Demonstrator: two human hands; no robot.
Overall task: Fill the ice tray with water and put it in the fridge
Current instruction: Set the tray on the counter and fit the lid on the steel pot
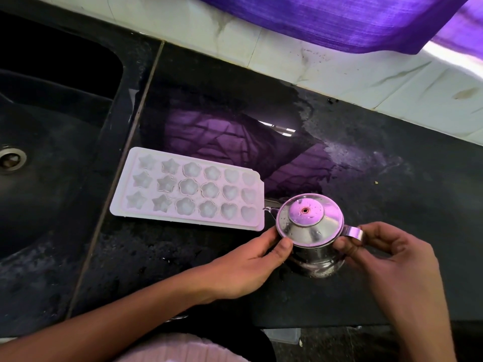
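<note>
- My left hand [251, 259] cups the rim of the steel jug [312, 236], thumb pressed against its side just under the lid [309, 218].
- My right hand [386, 257] pinches the jug's handle [352, 232], fingers closed on it.
- The jug stands upright on the black counter [392, 192], spout toward the ice tray [188, 189], which lies flat just beside it, near the sink [52, 126].
- To pour well, I judge I should hold the lid down, lift by the handle, and tip slowly over one row at a time.
- The tray's star, flower and heart cells look pale; I cannot tell whether they hold water.
- The lid hides what the jug holds.
</note>
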